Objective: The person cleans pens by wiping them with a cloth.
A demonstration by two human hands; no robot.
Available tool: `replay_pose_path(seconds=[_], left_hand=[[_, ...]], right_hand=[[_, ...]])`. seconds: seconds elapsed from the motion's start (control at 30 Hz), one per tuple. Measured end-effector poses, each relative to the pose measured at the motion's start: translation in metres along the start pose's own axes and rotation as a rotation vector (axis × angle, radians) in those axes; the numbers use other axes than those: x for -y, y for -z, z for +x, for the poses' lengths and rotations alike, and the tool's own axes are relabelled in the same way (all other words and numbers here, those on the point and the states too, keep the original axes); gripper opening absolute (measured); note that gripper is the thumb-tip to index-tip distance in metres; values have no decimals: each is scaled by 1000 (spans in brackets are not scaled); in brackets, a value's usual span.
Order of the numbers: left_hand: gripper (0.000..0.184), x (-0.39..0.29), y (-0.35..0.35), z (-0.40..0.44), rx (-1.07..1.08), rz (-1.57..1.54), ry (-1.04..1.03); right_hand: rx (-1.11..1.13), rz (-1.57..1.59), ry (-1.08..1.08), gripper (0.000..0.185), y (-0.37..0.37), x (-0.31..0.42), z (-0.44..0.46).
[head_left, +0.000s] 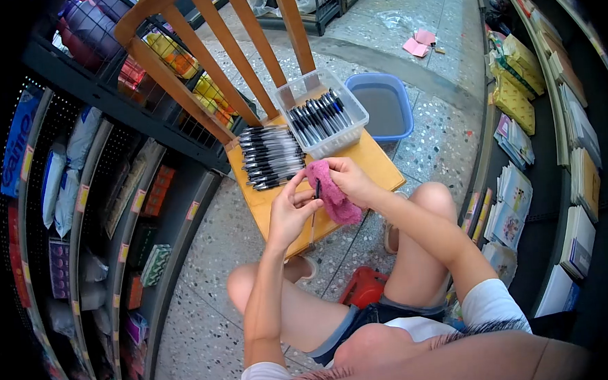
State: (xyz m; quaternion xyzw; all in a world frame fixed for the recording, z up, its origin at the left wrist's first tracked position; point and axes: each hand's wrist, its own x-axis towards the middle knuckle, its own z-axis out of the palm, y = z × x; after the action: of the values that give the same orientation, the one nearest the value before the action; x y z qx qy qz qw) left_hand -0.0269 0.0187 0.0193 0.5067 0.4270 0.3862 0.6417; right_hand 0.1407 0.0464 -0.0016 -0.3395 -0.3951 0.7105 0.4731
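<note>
My left hand (291, 211) pinches a slim pen (313, 224) with a dark upper end, its lower part pointing down over the chair seat. In my right hand (348, 182) is a pink cloth (341, 206), bunched up against the pen's upper end. Just beyond my hands, a row of black and clear pens (271, 157) lies on the wooden seat (375, 167). Beside the row stands a clear plastic box (336, 144) with more pens (319, 118) in it. The cloth and fingers partly hide the held pen.
A blue basin (410, 109) holding greyish water stands on the floor behind the seat. The chair's slatted back (220, 29) rises at the far side. Stocked shelves (182, 231) line the left, and shelves with notebooks (578, 175) the right. A red plastic object (366, 288) lies between my legs.
</note>
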Motion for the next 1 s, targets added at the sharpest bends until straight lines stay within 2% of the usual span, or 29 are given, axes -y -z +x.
replay_pose_path(seconds=[0.03,0.13,0.23,0.33,0.43,0.73,0.93,1.0], left_hand=[[65,0,1,0,23,-26,-7],[63,0,5,1,72,-74,-23],[62,0,7,2,59,-87,-25],[62,2,4,1,32,-132,-31],[62,6,4,1,61,-114,-19],[62,2,4,1,137,-112,3],[60,6,7,3,122,-132,-6],[60,10,9,5,99,-183,14]], right_hand=[[8,104,-70,19,0,1,-1],[3,165,-92,20,-4,10,-6],[26,42,-17,21,-10,9,-10],[155,-46,122,20,-4,-4,-5],[104,-111,109,18,-2,-6,-5],[42,10,6,18,3,2,-2],[135,39,-2,19,-4,10,-7],[192,-52,60,21,-6,10,-9]])
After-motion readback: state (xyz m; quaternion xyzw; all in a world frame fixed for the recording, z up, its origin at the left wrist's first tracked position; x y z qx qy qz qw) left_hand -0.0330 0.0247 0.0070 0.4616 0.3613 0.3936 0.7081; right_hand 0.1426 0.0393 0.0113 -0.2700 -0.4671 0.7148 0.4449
